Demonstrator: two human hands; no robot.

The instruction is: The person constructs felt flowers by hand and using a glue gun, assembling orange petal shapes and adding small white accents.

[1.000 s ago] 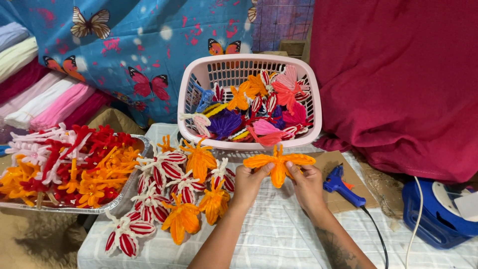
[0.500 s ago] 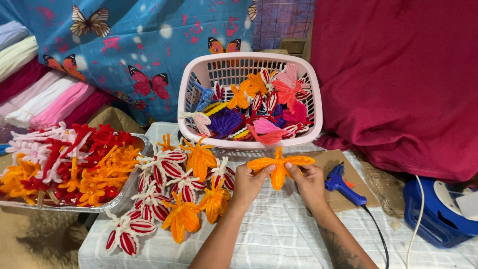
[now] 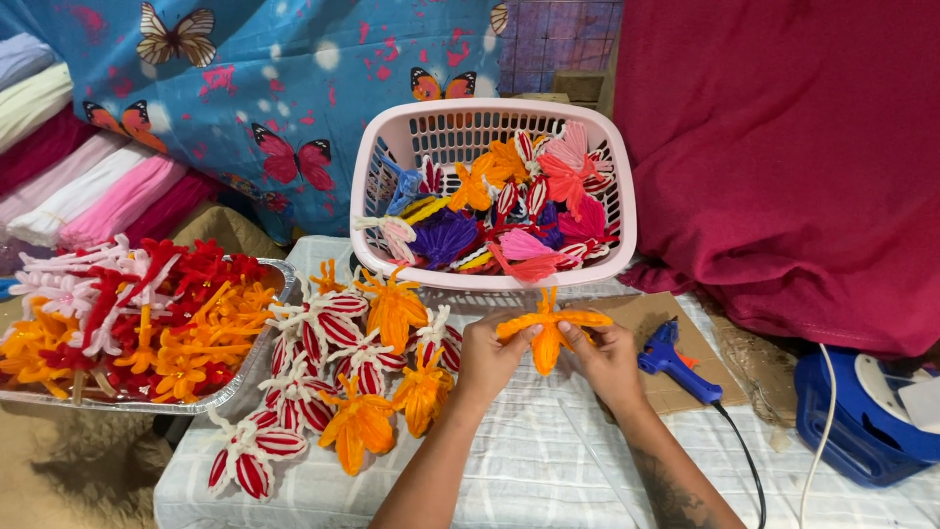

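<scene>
The orange flower [image 3: 548,331] is made of fuzzy pipe-cleaner loops: narrow petals fan out to 9, 12 and 3 o'clock, and one fatter petal hangs down at 6 o'clock. It is held just above the surface [image 3: 548,470], which is covered in white checked cloth, directly at 6 o'clock from the pink basket [image 3: 490,201]. The left hand [image 3: 487,355] pinches its left side with fingers closed on the petals; the right hand [image 3: 609,360] grips the right side the same way, so both hands are narrow and holding the flower between them.

The flower's centre is hidden behind the fingertips, so how the petals join cannot be made out. The basket is heaped with more flowers (pink, purple, orange, striped red and white), too tangled to count.

At 9 o'clock from the hands lies a pile [image 3: 343,377] of orange and red-and-white striped flowers on the cloth. Further toward 9 o'clock a foil tray [image 3: 250,377] holds red, white and orange pieces, cut off by the left edge. A blue glue gun [image 3: 676,360] rests on cardboard at 3 o'clock, its cord running off the bottom. A blue box [image 3: 862,421] at 4 o'clock is cut by the right edge.
</scene>
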